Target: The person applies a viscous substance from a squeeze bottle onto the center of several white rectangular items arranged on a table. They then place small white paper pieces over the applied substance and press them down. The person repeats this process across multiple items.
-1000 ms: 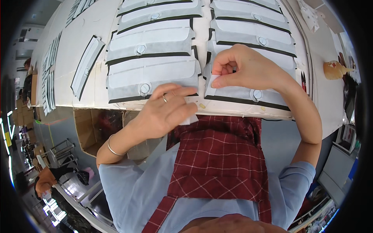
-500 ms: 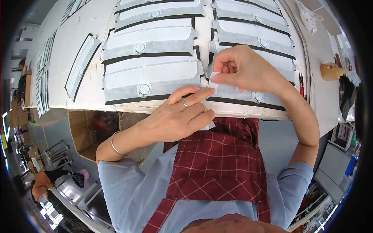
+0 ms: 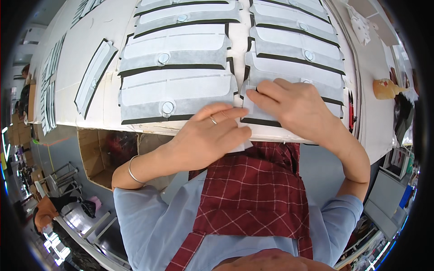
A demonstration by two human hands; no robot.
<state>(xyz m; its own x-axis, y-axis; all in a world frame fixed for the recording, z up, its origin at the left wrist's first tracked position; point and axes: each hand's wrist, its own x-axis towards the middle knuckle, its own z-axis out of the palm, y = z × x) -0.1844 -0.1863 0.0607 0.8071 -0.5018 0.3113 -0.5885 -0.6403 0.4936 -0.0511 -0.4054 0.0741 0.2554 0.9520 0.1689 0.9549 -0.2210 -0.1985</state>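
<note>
Two columns of grey-and-white fabric panels with black edging and round snap-like discs lie on the table. At the front of the right column, my right hand [image 3: 296,106] is closed, its curled fingertips pressing a small white patch [image 3: 250,86] at the left edge of the nearest panel [image 3: 261,115]. The hand hides much of that panel. Close by on its left, my left hand [image 3: 212,133] is curled at the table edge, with white slips [image 3: 244,147] poking out under its fingers. The nearest left-column panel [image 3: 176,90] lies flat beside it.
One panel [image 3: 95,79] lies slanted on the left, with stacks of panels [image 3: 53,86] farther off. A yellowish bottle with a nozzle [image 3: 386,89] and a red tool [image 3: 351,110] are on the right. A cardboard box [image 3: 101,156] stands below the table edge.
My right hand has come down and turned flatter, from pinching the patch upright to pressing it on the panel. It now covers more of the panel's disc side. My left hand has barely moved.
</note>
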